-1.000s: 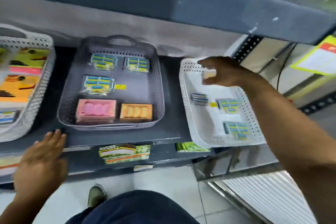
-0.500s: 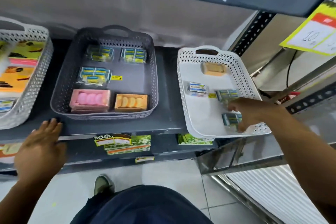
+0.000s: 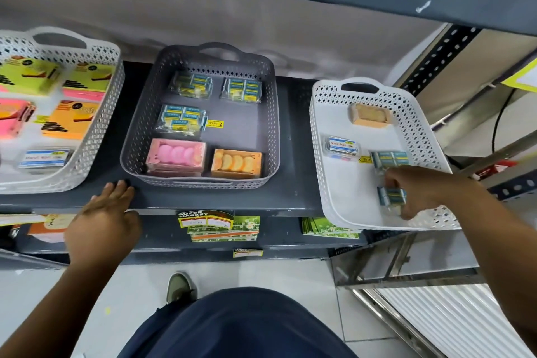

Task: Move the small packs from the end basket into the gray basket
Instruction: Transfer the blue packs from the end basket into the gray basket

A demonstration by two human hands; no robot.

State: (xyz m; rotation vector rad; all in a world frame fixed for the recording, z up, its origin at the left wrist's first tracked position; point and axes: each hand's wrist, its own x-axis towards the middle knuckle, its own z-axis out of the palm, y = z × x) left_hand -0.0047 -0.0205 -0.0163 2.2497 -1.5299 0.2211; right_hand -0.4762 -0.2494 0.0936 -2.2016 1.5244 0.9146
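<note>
In white end basket point(image 3: 319, 136) — right hand point(image 3: 418, 192) half-hides blue pack point(image 3: 390, 195) | grip unclear

From my feed I can't read the print on the small blue wrapped pack point(image 3: 390, 195) half covered by the fingers of my right hand point(image 3: 418, 192), the white perforated plastic basket point(image 3: 96, 113) at far left is cut off by the frame edge, and both forearms run out of the picture.

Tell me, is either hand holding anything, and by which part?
The right hand pinches the nearer blue pack in the white basket by its right end. The left hand rests open on the shelf edge, holding nothing.
</note>
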